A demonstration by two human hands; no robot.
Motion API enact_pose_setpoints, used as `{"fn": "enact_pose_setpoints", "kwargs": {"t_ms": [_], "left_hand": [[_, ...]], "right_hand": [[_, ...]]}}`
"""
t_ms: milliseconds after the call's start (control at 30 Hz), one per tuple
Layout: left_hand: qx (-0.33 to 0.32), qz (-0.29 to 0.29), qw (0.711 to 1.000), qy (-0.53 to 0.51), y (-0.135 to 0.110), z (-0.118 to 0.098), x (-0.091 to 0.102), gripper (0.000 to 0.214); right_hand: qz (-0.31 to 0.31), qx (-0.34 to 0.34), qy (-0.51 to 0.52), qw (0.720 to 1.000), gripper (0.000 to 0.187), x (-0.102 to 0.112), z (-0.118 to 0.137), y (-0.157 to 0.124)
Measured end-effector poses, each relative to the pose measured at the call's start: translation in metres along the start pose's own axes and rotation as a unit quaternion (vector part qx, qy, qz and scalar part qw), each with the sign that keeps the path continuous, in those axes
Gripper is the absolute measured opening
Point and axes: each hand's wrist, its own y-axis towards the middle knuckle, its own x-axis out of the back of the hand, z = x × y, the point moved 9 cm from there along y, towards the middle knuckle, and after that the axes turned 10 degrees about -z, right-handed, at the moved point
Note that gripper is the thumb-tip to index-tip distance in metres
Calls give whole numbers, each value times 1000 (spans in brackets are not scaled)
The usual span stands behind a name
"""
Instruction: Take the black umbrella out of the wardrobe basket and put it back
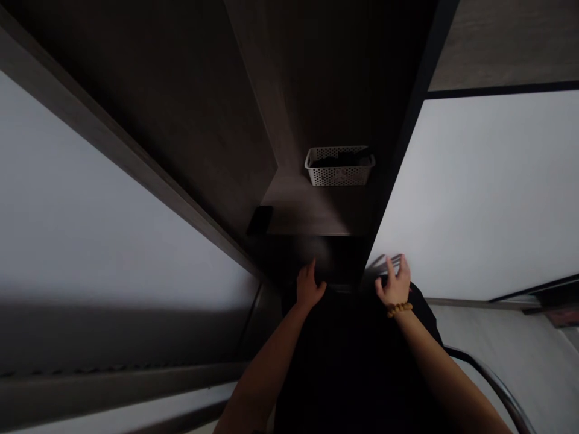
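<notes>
My left hand reaches toward the dark gap below the shelf edge, fingers stretched and thumb apart, with nothing visible in it. My right hand, with a yellow bead bracelet at the wrist, is beside the lower corner of a white panel. Its fingers are spread and slightly bent. Thin grey streaks lie behind those fingertips, too blurred to name. Ahead of both hands is a wooden shelf. On it stand a white perforated basket with dark contents and a flat black object at the left front edge.
Another white panel in a wood frame rises on the left. A dark upright post borders the shelf on the right. Behind my right arm curves a metal tube, above a pale floor. The shelf area is dimly lit.
</notes>
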Motion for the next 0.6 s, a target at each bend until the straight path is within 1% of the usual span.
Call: {"fn": "enact_pose_setpoints", "kwargs": {"t_ms": [100, 167, 233, 333, 433, 600], "left_hand": [[-3, 10, 1000, 7, -1, 0, -4, 81], [-1, 14, 1000, 8, -1, 0, -5, 81], [1, 15, 1000, 7, -1, 0, -6, 81], [4, 14, 1000, 6, -1, -1, -5, 82], [2, 13, 1000, 4, -2, -2, -5, 82], [13, 18, 1000, 6, -1, 3, -5, 81]], "right_hand": [[61, 88, 17, 994, 97, -11, 23, -3], [87, 96, 8, 992, 103, -18, 28, -4], [101, 69, -16, 992, 106, -23, 24, -3], [125, 21, -57, 990, 98, -27, 12, -4], [137, -15, -80, 987, 88, -23, -1, -4], [132, -41, -90, 986, 82, -14, -14, -2]]}}
